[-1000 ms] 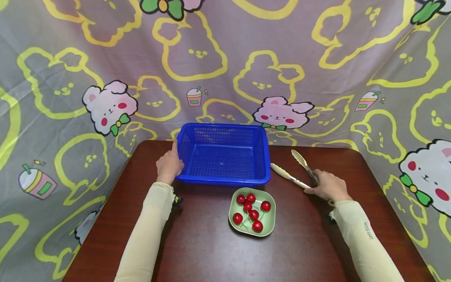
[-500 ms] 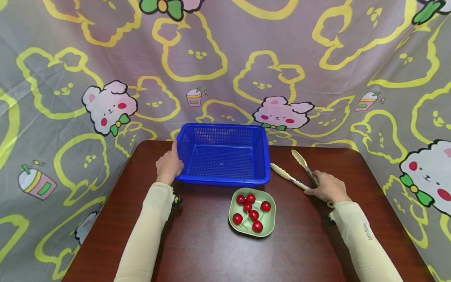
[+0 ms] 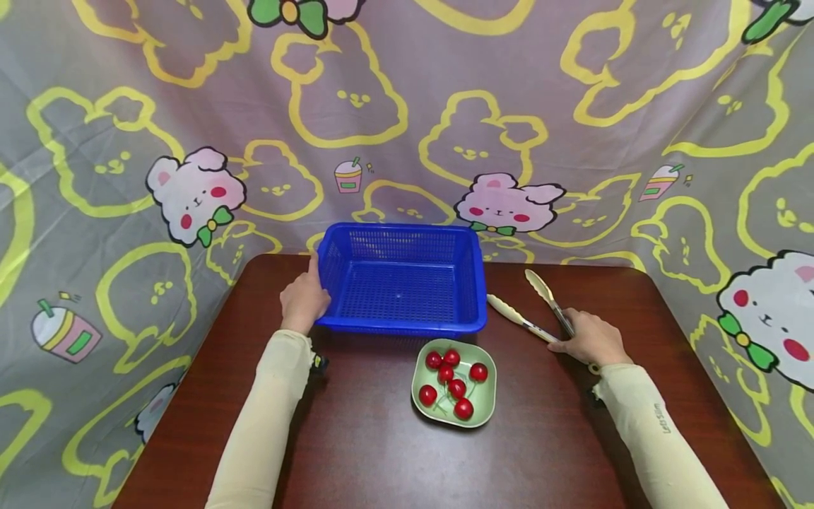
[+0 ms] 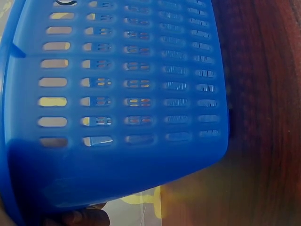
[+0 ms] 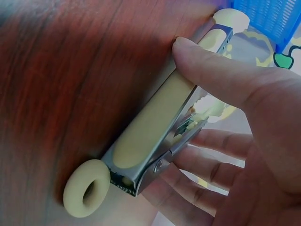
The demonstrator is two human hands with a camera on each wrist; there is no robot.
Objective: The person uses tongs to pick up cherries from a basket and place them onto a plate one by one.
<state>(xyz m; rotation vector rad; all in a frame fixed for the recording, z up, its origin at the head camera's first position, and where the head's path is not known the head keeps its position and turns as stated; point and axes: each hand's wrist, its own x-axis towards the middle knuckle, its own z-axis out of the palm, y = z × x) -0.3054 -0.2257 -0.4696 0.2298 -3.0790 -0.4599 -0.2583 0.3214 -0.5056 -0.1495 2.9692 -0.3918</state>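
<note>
A blue plastic basket [image 3: 400, 329] with slotted walls stands at the back of the table. My left hand [image 3: 304, 300] grips its left rim near the front corner, one finger stretched along the edge. In the left wrist view the basket wall [image 4: 136, 108] fills most of the picture, and fingertips [image 4: 87, 217] show under the rim. My right hand [image 3: 593, 337] holds a pair of tongs [image 3: 520, 318] with cream tips, which are spread apart on the table. In the right wrist view my thumb lies over one cream-padded handle [image 5: 155, 122], with the other fingers on the far side.
In front of the basket sits a light green square bowl [image 3: 486, 413] with several red cherries [image 3: 457, 388], some with green stems. All stand on a dark red-brown wooden table [image 3: 362, 452]. A patterned cloth [image 3: 394, 85] hangs behind and on both sides.
</note>
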